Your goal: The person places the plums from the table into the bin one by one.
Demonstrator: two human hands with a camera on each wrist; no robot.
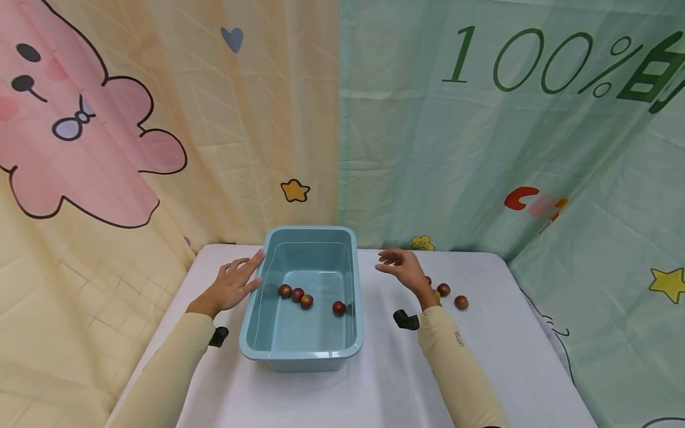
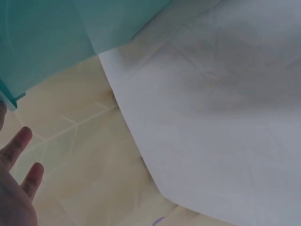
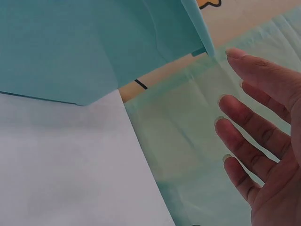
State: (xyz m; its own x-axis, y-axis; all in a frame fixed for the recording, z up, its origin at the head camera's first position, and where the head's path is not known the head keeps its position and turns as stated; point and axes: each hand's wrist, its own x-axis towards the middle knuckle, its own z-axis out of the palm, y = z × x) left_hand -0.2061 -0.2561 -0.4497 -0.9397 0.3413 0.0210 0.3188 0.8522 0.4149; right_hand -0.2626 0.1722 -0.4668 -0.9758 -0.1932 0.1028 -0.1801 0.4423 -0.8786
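Note:
A light blue plastic basin (image 1: 301,358) stands on the white-covered table, with several dark red round fruits (image 1: 307,302) on its floor. Three lie in a cluster at the left and one sits apart near the right wall. My left hand (image 1: 233,284) is at the basin's left rim, fingers spread and fingertips right at the edge. To the right of the basin my right hand (image 1: 402,267) hovers with loosely bent fingers and nothing in its grasp; the right wrist view shows the bare palm and fingers (image 3: 256,122).
More red fruits (image 1: 461,302) lie on the table right of and behind my right wrist, partly hidden by it. The white table (image 1: 374,392) ends at the back against printed curtains (image 1: 417,148). A dark cord (image 1: 562,342) runs along the right side.

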